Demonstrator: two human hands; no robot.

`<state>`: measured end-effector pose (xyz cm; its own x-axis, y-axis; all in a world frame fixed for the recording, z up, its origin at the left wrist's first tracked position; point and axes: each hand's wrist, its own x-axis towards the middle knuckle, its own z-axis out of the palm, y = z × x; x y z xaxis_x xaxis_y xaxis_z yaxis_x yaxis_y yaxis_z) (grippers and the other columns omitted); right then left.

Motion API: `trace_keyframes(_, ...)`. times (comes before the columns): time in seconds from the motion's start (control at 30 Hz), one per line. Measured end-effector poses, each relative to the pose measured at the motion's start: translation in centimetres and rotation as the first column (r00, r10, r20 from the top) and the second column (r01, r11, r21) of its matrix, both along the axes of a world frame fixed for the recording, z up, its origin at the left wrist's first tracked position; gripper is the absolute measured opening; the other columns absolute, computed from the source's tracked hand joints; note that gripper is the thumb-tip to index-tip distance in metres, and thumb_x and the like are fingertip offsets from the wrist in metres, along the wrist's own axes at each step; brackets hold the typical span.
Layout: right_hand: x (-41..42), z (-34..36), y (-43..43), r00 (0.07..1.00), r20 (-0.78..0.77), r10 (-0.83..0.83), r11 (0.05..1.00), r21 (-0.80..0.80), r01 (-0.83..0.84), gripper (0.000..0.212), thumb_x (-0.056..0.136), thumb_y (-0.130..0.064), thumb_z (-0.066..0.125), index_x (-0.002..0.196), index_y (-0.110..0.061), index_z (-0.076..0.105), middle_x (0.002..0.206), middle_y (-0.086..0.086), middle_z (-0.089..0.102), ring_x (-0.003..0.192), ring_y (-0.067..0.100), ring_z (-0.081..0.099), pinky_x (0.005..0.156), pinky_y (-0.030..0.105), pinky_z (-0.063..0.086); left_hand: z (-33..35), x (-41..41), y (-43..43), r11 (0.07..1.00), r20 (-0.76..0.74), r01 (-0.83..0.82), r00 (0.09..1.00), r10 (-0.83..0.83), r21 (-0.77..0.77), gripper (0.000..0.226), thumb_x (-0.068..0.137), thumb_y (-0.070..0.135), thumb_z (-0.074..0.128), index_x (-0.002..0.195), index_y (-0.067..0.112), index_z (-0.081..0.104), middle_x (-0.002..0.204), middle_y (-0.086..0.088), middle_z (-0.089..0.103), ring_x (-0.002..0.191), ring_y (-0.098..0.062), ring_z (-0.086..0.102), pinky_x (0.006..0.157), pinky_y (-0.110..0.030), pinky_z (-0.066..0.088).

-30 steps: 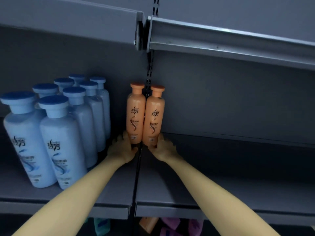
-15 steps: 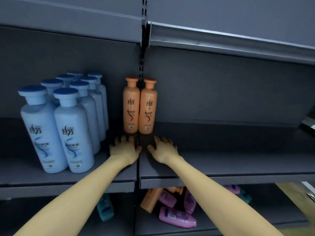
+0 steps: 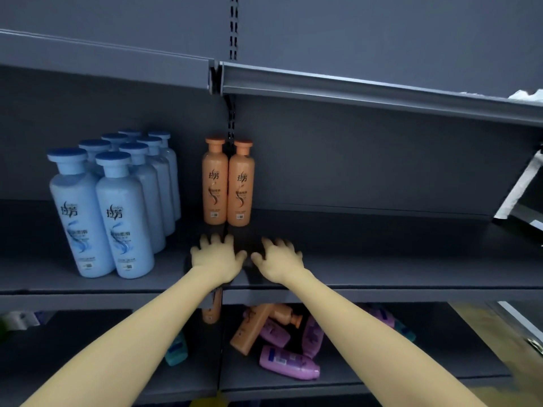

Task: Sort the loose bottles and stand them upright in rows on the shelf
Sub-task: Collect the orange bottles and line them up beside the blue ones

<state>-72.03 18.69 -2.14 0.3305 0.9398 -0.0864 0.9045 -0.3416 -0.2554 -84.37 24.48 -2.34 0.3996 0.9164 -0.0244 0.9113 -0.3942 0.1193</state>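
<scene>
Two orange bottles (image 3: 228,183) stand upright side by side at the back of the grey middle shelf (image 3: 382,259). To their left, several blue bottles (image 3: 117,201) stand in two rows. My left hand (image 3: 216,257) and my right hand (image 3: 280,258) hover over the shelf just in front of the orange pair, palms down, fingers spread, holding nothing. On the lower shelf (image 3: 426,348) loose bottles lie in a heap: orange ones (image 3: 252,327), purple ones (image 3: 289,362) and a teal one (image 3: 176,351).
An upper shelf (image 3: 352,86) overhangs the bottles. A slotted upright (image 3: 233,27) runs up the back panel between the two bays. At the right edge leans a white-edged panel (image 3: 520,186). The middle shelf right of the orange pair is bare.
Both hands have let go of the two orange bottles and pulled back toward the shelf's front edge. The view has drawn back, bringing the lower shelf with its loose bottles into sight.
</scene>
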Motion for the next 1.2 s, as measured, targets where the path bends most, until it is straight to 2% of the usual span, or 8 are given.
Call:
trace_keyframes(0.33,1.6,1.1,-7.1,0.998,0.022,0.059,0.998,0.010,-0.060,0.057,0.098,-0.045,0.032,0.147,-0.017,0.026,0.150,0.016,0.029,0.140,0.035,0.020,0.107,0.055,0.023,0.5,0.2,-7.3,0.998,0.060,-0.056,0.997,0.056,0.002,0.059,0.096,0.052,0.031,0.143,0.016,0.029,0.146,-0.014,0.033,0.135,-0.036,0.026,0.102,-0.048,0.030)
trace_keyframes(0.7,2.0,0.4,-14.5,0.997,0.020,0.073,0.997,-0.006,-0.073,0.053,0.098,-0.044,0.032,0.143,-0.016,0.032,0.146,0.015,0.035,0.139,0.034,0.021,0.106,0.053,0.024,-0.3,0.0,-15.0,0.996,0.060,-0.087,0.994,0.088,-0.017,0.056,0.097,0.050,0.030,0.139,0.014,0.033,0.143,-0.015,0.036,0.133,-0.034,0.028,0.103,-0.047,0.030)
trace_keyframes(1.2,-0.8,-5.3,-18.7,0.994,-0.059,0.087,0.986,-0.138,-0.094,0.048,0.096,-0.043,0.034,0.132,-0.013,0.044,0.140,0.016,0.039,0.134,0.035,0.027,0.105,0.054,0.027,-6.0,-3.5,-19.9,0.985,-0.016,-0.115,0.993,0.114,-0.129,0.054,0.097,0.051,0.030,0.135,0.013,0.038,0.139,-0.015,0.041,0.130,-0.035,0.032,0.101,-0.048,0.032)
